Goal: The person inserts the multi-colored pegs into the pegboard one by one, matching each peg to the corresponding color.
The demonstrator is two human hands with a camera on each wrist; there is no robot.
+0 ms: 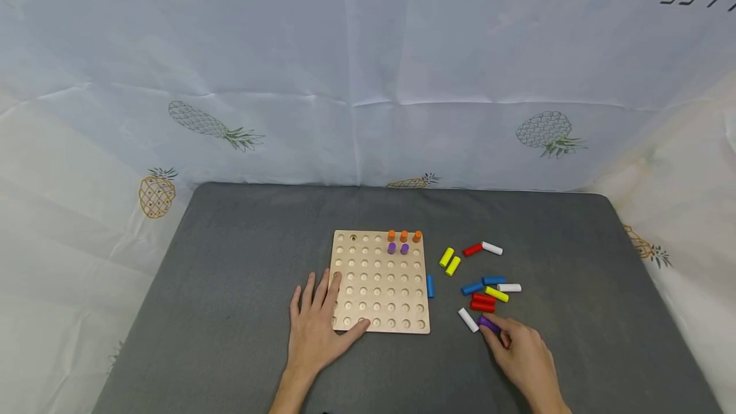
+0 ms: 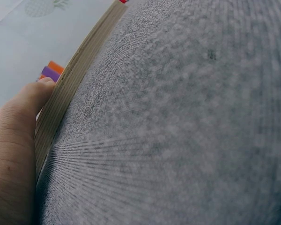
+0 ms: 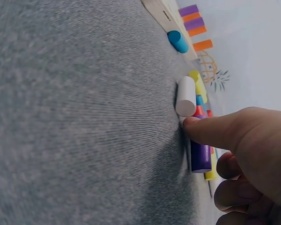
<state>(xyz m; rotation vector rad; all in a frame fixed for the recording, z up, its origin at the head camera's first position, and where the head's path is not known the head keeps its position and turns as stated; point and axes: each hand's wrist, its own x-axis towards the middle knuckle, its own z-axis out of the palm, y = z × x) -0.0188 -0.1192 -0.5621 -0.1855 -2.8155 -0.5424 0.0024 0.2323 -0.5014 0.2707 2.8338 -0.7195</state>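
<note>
A square wooden pegboard (image 1: 384, 283) lies on the grey table. My left hand (image 1: 317, 331) rests at its left side, fingers spread, with the thumb over the front edge. Three orange pegs (image 1: 404, 236) stand in the far row at the right; two purple pegs (image 1: 391, 248) stand just in front of them. Right of the board, my right hand (image 1: 524, 356) pinches a loose purple peg (image 3: 201, 157) between thumb and index finger, low at the table. A white peg (image 3: 185, 96) lies right beside that purple peg. The index fingertip is hidden in the right wrist view.
Loose pegs lie to the right of the board: yellow pegs (image 1: 453, 266), red pegs (image 1: 483, 306), blue pegs (image 1: 493, 280) and white pegs (image 1: 509, 287). One blue peg (image 1: 430, 286) lies against the board's right edge. A pineapple-print cloth (image 1: 379, 139) hangs behind the table.
</note>
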